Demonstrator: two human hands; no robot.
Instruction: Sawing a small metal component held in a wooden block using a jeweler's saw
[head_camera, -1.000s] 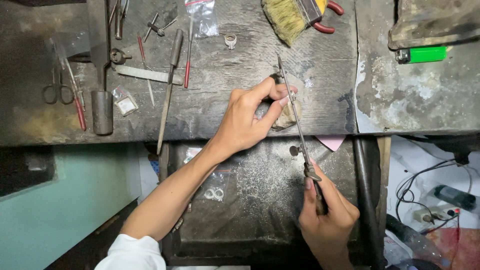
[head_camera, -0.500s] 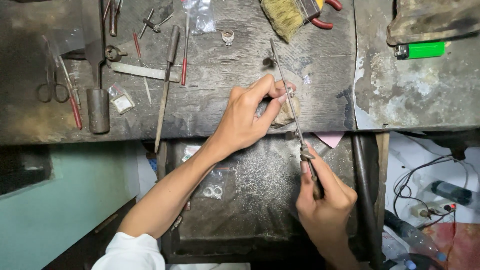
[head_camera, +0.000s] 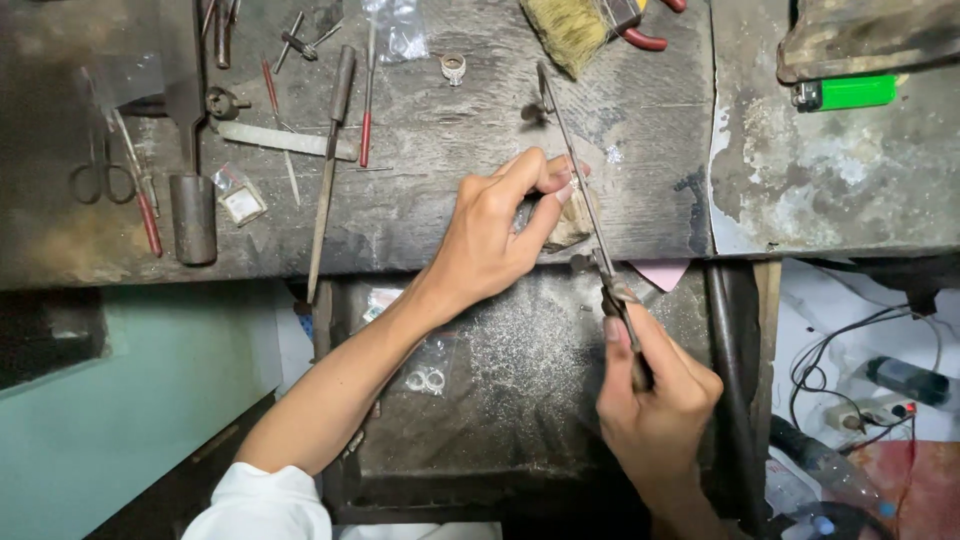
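I see the left hand (head_camera: 495, 235) resting at the front edge of a worn wooden bench (head_camera: 450, 200), its thumb and fingers pinched shut around a small ring (head_camera: 574, 185), pressed against a wooden peg (head_camera: 570, 225) that juts from the bench edge. The right hand (head_camera: 655, 395), lower down, is wrapped tight around the handle of a long thin file (head_camera: 580, 180), whose blade runs up and left across the ring to end near a brush (head_camera: 565, 30).

Outward on the scarred, grey-dusted bench lie a second ring (head_camera: 453, 68), a green lighter (head_camera: 845, 93) at the right, scissors (head_camera: 98, 170) at the left, a flat steel rule (head_camera: 285, 140) and several slim hand tools. Under the hands sits a dark tray (head_camera: 500, 400) speckled with filings, holding two small rings (head_camera: 425, 380). A pale green wall (head_camera: 130, 400) shows lower left; cables and a socket strip (head_camera: 865, 410) lower right.

The pinched ring is mostly hidden by fingertips, and I cannot make out its detail. The brush and red-handled pliers (head_camera: 645, 30) are cut off by the top edge.
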